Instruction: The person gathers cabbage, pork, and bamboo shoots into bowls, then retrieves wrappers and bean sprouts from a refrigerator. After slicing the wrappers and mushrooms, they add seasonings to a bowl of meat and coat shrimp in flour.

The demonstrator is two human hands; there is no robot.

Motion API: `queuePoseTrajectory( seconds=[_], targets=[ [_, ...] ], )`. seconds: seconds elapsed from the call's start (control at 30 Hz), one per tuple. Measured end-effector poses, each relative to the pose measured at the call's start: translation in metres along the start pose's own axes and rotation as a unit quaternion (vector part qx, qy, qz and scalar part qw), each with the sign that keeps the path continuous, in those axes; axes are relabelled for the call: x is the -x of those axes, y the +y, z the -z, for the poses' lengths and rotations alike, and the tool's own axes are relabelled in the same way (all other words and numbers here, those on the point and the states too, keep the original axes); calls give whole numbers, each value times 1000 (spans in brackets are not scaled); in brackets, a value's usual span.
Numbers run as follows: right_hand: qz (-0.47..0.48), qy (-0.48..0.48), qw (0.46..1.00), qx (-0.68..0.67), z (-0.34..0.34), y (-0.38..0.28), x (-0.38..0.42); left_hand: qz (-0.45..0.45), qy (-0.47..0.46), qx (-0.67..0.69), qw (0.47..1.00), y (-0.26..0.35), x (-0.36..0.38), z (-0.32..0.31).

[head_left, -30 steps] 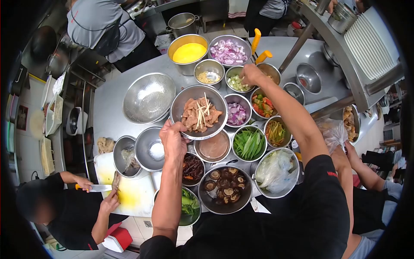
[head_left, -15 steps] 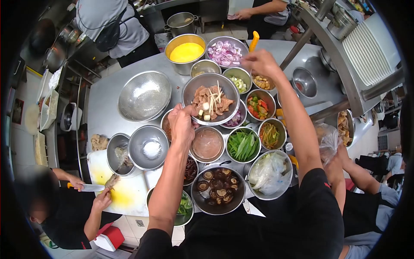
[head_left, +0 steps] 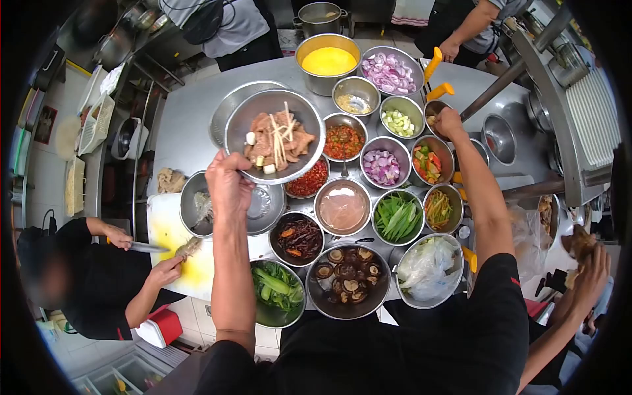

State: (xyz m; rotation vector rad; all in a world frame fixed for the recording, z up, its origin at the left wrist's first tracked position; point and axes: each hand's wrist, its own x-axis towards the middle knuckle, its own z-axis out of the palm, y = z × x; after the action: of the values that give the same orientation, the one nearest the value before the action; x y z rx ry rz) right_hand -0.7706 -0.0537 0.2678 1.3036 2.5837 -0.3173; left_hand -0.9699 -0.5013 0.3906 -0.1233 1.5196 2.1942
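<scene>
My left hand (head_left: 229,181) grips the near rim of a metal bowl (head_left: 240,118), held up over the table. In it lie sliced pinkish-brown meat (head_left: 270,135), pale thin strips and short white pieces. My right hand (head_left: 449,124) is at a small steel bowl (head_left: 431,112) at the far right, its fingers curled down into it. What they hold is hidden. Close to that hand stand bowls of cut green pieces (head_left: 399,122), red and green peppers (head_left: 428,163) and chopped purple onion (head_left: 382,166).
Several ingredient bowls crowd the steel table, including mushrooms (head_left: 349,280), green leaves (head_left: 397,217) and yellow liquid (head_left: 328,61). At left, another person's hand (head_left: 118,237) holds a knife (head_left: 146,247) over a cutting board (head_left: 197,266). A metal shelf post (head_left: 494,92) slants at right.
The bowl of meat has shifted left in view with my left hand. My right hand has lowered into the small bowl. The view has also turned, so the table appears further right.
</scene>
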Motion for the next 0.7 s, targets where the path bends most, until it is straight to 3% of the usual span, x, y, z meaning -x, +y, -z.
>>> queuePoseTrajectory(
  seconds=[0.13, 0.43, 0.53, 0.57, 0.6, 0.67, 0.7],
  targets=[
    [-9, 0, 998, 58, 5, -7, 15, -14, 37, 15, 999, 11, 3, 8],
    [-17, 71, 996, 49, 10, -14, 16, 2, 41, 14, 999, 1, 11, 22],
    [8, 92, 989, -112, 48, -37, 32, 15, 37, -21, 999, -7, 15, 27],
    [51, 76, 952, -293, 55, -52, 42, 16, 36, -20, 999, -10, 18, 27],
    [90, 61, 880, -463, 61, -66, 53, 25, 28, -29, 999, -14, 22, 23],
    [192, 50, 847, -494, 98, -136, 130, 51, 15, -38, 998, -23, 27, 15],
    [238, -4, 834, -498, 102, -160, 160, 53, 1, -38, 998, -26, 30, 10]
  ],
)
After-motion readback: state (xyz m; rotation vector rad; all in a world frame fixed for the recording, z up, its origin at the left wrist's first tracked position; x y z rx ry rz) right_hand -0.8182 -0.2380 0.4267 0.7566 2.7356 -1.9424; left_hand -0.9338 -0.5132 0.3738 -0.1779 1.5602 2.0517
